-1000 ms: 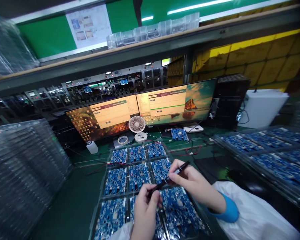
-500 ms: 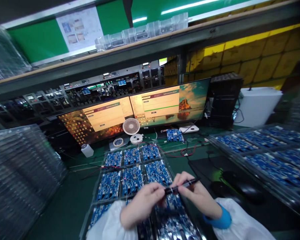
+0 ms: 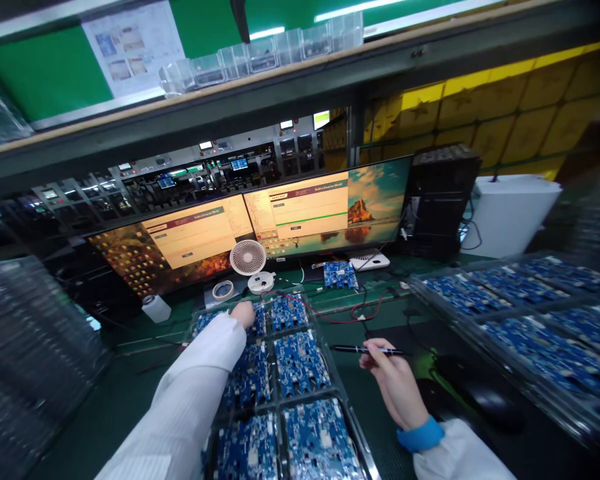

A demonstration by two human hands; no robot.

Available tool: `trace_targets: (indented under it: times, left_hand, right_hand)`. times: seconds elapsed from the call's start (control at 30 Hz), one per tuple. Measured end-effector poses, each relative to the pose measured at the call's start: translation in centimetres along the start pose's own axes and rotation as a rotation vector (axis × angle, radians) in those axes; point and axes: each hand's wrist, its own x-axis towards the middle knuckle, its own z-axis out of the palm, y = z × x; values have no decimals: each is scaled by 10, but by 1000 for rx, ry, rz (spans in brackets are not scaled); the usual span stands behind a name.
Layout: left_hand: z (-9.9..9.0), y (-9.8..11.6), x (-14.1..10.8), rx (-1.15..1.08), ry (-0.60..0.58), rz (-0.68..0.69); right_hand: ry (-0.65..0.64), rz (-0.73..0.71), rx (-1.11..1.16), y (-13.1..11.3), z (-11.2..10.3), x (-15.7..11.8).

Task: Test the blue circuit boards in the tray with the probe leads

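Note:
My right hand (image 3: 393, 377) pinches a black pen (image 3: 355, 349) between thumb and fingers. It is to the right of a clear plastic tray (image 3: 337, 380) filled with blue circuit boards. My left hand (image 3: 243, 313) reaches over the far part of this tray, above the back row of boards. The back of that hand and the white sleeve hide its fingers and the board under it. One uncovered circuit board (image 3: 300, 360) lies in the tray's right column, closer to me than the back row.
A second tray of boards (image 3: 525, 337) stands on the right, beside a black mouse (image 3: 480, 393). Two monitors (image 3: 310, 213), a small fan (image 3: 248, 257), a tape roll (image 3: 223, 290) and a loose board (image 3: 340, 275) are at the back. Stacked trays (image 3: 35, 360) rise at left. Red wires (image 3: 330, 320) cross the bench.
My left hand has let go of the pen and moved forward and left over the tray's back row. The pen stays in my right hand, and the view has shifted slightly.

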Motion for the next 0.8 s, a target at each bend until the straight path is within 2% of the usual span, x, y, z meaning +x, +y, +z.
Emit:
trace_targets:
  times: [0.1, 0.3, 0.57, 0.8]
  left_hand:
    - [3, 2, 3, 50, -1, 2]
    - [-2, 5, 11, 50, 15, 19]
    - [8, 24, 40, -53, 116, 51]
    - [12, 21, 62, -123, 131, -6]
  right_hand:
    - [-9, 14, -9, 1, 1, -1]
    - [-12, 25, -19, 2, 2, 0]
    - [-3, 27, -46, 2, 1, 3]
    - [-1, 28, -57, 1, 3, 4]
